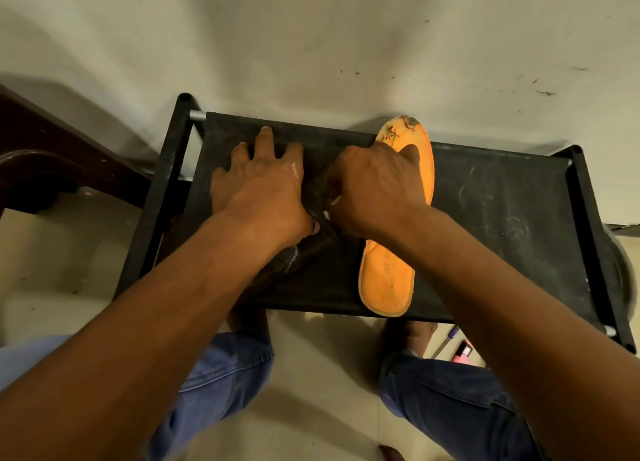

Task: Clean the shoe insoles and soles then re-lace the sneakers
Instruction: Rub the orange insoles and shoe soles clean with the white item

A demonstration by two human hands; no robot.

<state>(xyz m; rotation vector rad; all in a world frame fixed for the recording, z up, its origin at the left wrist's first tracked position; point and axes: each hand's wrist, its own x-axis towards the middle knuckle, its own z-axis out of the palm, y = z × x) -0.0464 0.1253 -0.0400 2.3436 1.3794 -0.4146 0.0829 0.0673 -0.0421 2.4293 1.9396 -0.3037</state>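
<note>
Head view, looking down. Landmark: low black metal-framed stand with a dark fabric top (502, 225), standing against a pale wall.

Item 1: orange foam shoe insole (384, 277), lying flat and lengthwise on the stand's middle. Toe end at the stand's far edge, frayed and soiled; heel near the close edge. No cleaning tool on it.

Item 2: dark, partly hidden object (304, 252), left of the insole on the stand. Possibly a second insole or a cloth; cannot tell which.

Item 3: left hand (263, 186), fingers spread and straight, pressing flat on the stand and the dark object.

Item 4: right hand (374, 186), close beside the left, fingers curled down on the dark object's edge, its outer side over the orange insole. Whether it truly pinches is hidden.

Item 5: pink and purple items (462, 351) on the floor below the stand's right corner.

Progress, judged: early. Insole out but dirty; no sneakers or laces visible; soles and lacing remain.
</note>
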